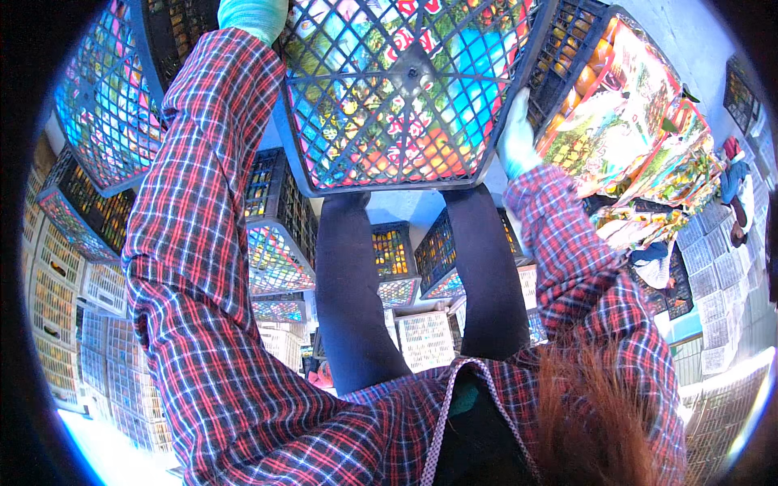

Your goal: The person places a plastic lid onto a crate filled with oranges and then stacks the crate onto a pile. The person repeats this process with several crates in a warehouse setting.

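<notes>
A black plastic lattice crate [398, 115] fills the upper middle, in front of my legs. Its mesh face is turned towards me, and a colourful printed liner shows through the holes. On the crate's right edge, my gloved right hand [521, 136] grips the side. My left hand [252, 15], also in a pale green glove, is beside the upper left edge; the picture's top cuts off its fingers. Close to the right hand stands another black crate [556, 70] with orange fruit [586, 80] and a printed liner [632, 109] folded over its rim.
Left of my sleeve is another lined black crate [109, 103]. Several filled black crates [279, 200] stand around my legs. Pale crates [58, 279] are stacked at the far left, with more pale crates [723, 273] at right. Two other people [738, 188] are at the right side.
</notes>
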Demonstrator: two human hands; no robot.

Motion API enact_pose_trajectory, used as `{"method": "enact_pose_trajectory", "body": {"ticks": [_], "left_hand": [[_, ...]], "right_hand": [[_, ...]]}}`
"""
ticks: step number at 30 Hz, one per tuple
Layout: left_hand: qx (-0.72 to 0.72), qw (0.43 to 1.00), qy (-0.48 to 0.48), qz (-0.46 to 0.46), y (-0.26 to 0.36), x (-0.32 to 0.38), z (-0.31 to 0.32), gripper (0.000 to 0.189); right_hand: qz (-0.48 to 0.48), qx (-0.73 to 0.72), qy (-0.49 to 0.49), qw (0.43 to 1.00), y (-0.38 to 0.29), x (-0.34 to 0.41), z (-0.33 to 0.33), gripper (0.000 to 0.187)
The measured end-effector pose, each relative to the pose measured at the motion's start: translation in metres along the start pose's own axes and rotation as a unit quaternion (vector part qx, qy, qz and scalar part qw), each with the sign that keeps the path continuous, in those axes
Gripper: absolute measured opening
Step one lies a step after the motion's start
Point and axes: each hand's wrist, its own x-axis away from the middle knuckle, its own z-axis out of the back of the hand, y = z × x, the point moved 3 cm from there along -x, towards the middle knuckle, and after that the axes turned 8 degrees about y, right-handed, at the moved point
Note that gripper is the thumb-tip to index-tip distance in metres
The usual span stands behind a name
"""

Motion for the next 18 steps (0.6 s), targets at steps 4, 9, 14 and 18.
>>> {"method": "enact_pose_trajectory", "body": {"ticks": [4,9,14,18], "left_hand": [[0.061,0.996,-0.007,0.059,-0.009,-0.001,-0.002,0.063],[0.019,0.999,-0.031,0.031,-0.002,-0.007,0.002,0.064],[0.037,0.998,-0.056,0.001,0.023,-0.01,0.014,0.062],[0.005,0.991,-0.13,0.03,0.032,-0.014,0.019,0.059]], "right_hand": [[-0.139,0.113,0.053,0.982,0.039,0.011,0.006,0.088],[-0.123,-0.09,0.024,0.988,0.06,0.01,-0.007,0.088],[-0.131,-0.275,-0.137,0.943,0.096,0.051,-0.032,0.087],[-0.108,-0.218,-0.107,0.964,0.092,0.063,-0.032,0.076]]}}
